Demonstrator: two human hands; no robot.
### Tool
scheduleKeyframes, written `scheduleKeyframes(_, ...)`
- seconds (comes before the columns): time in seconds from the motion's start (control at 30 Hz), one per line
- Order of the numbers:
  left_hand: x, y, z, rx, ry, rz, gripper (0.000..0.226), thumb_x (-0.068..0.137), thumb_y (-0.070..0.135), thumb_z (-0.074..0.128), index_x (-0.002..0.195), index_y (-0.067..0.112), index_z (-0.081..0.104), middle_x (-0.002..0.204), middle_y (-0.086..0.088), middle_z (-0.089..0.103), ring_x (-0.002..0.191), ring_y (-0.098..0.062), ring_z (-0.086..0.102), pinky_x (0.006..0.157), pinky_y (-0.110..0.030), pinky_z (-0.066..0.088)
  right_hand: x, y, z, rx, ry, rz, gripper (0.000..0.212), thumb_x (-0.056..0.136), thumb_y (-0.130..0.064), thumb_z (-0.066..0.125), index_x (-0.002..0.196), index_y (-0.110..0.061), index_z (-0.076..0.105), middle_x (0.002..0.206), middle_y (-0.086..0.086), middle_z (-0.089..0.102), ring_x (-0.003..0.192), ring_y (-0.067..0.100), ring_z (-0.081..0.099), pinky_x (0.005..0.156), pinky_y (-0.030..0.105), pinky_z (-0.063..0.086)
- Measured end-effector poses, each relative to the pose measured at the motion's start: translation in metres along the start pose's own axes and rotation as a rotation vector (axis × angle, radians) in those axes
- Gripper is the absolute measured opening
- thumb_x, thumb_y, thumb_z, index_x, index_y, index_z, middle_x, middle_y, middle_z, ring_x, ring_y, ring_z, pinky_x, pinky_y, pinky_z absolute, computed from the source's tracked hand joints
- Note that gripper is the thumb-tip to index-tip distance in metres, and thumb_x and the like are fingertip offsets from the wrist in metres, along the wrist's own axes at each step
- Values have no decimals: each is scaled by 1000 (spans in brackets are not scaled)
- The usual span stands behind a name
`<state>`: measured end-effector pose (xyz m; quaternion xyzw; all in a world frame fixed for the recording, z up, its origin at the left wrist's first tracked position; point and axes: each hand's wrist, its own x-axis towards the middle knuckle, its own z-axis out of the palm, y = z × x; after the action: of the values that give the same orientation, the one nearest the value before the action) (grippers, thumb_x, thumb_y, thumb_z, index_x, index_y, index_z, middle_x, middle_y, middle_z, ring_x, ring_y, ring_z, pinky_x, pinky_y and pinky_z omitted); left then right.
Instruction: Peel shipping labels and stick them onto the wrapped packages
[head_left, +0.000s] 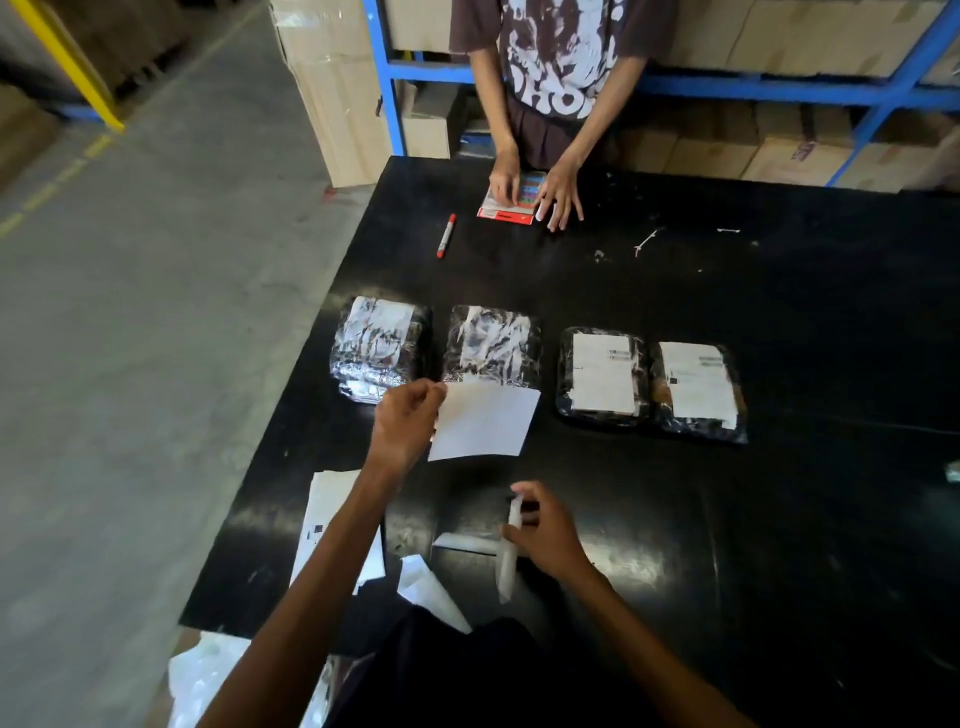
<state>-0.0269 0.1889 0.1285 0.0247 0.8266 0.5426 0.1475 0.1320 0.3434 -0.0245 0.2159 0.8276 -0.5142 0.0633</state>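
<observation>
The left hand (402, 423) pinches a peeled label (485, 423) by its left edge, long axis left-right, just near of the second package (493, 345), still unlabelled. The right hand (543, 530), nearer, grips a backing strip (508, 558).

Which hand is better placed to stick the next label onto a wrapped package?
Left. The left hand already pinches the plain white rectangular label just before an unlabelled plastic-wrapped package; the right hand holds only a crumpled white backing strip.
</observation>
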Motion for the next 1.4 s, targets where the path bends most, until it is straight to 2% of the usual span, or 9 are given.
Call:
scheduleKeyframes(0.23,-9,-10,10,111,43,89,33,99,25,57,75,4,63,61,-12,59,55,-14,51,57,-26,43,-7,-53,-24,243,491,53,21,90,-9,65,96,-29,70,103,1,69,79,10,65,77,31,55)
scheduleKeyframes(0.47,-32,5,25,237,-122,520,25,102,28,55,81,16,64,67,6,62,61,-2,59,57,-18,46,11,-123,-74,706,168,429,47,92,-58,56,95,-15,76,90,2,80,76,23,75,64,28,48)
scheduleKeyframes(0.67,-49,3,35,533,-170,794,27,98,42,51,99,19,65,93,2,67,86,-19,62,72,-38,51,35,-151,-90,769,295,368,2,89,-13,70,89,-14,72,98,8,75,87,21,69,69,30,56)
scheduleKeyframes(0.73,-50,-3,37,679,-164,847,35,97,47,51,114,19,63,109,-2,65,101,-22,61,85,-38,49,44,-155,-93,773,359,295,9,91,-10,67,97,-15,72,100,5,75,90,21,70,72,32,58)
scheduleKeyframes(0.83,-54,-14,38,758,-154,803,49,95,55,50,132,23,54,126,1,58,118,-19,54,102,-37,42,56,-157,-103,727,442,195,7,91,-16,68,95,-17,74,97,-1,76,96,25,71,81,36,59)
scheduleKeyframes(0.93,-51,-16,36,502,-40,604,52,96,53,48,138,22,50,129,3,58,120,-15,53,103,-35,42,62,-161,-116,742,380,148,12,90,-18,68,100,-17,75,100,-2,78,99,22,71,90,41,56)
scheduleKeyframes(1.13,0,13,32,-122,-80,166,37,98,47,56,127,25,61,117,4,69,106,-6,65,78,-12,53,62,-162,-121,765,190,85,22,95,-18,64,116,-16,70,110,-4,76,104,18,70,90,37,54)
scheduleKeyframes(1.27,28,14,43,-249,-93,84,21,91,40,66,103,23,68,98,-5,75,96,-23,71,81,-37,57,68,-160,-112,798,143,119,15,96,-17,62,107,-21,71,103,-9,78,93,11,74,86,34,59)
scheduleKeyframes(1.4,51,1,53,-147,-4,67,15,89,35,70,89,21,66,83,-6,72,76,-17,68,65,-36,54,89,-157,-108,818,113,234,17,95,-18,63,110,-19,71,105,0,78,99,19,73,86,36,59)
